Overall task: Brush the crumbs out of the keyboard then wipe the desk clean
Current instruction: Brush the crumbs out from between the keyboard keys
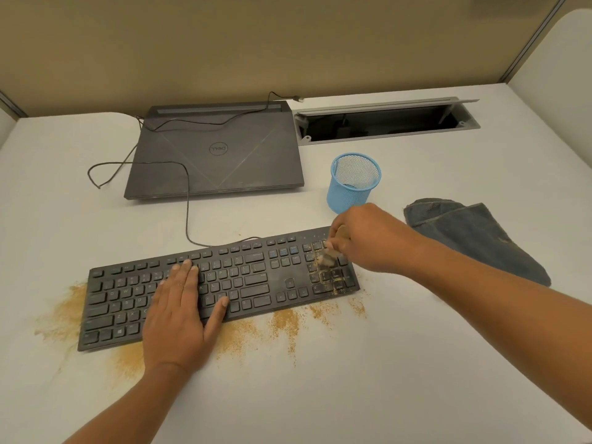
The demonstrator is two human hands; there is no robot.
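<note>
A black keyboard (256,277) lies slanted on the white desk (320,386). My left hand (179,315) rests flat on its left-middle keys, fingers straight. My right hand (365,238) grips a small wooden-handled brush (330,254) whose bristles touch the number pad at the keyboard's right end. Tan crumbs (285,322) are scattered on the number pad and lie in patches on the desk along the keyboard's front edge and off its left end. A dark grey cloth (474,235) lies crumpled to the right of my right hand.
A closed dark laptop (217,152) sits behind the keyboard, with a thin black cable (187,200) looping over it. A blue mesh cup (352,181) stands just behind my right hand. An open cable hatch (384,123) is sunk into the desk near the beige partition.
</note>
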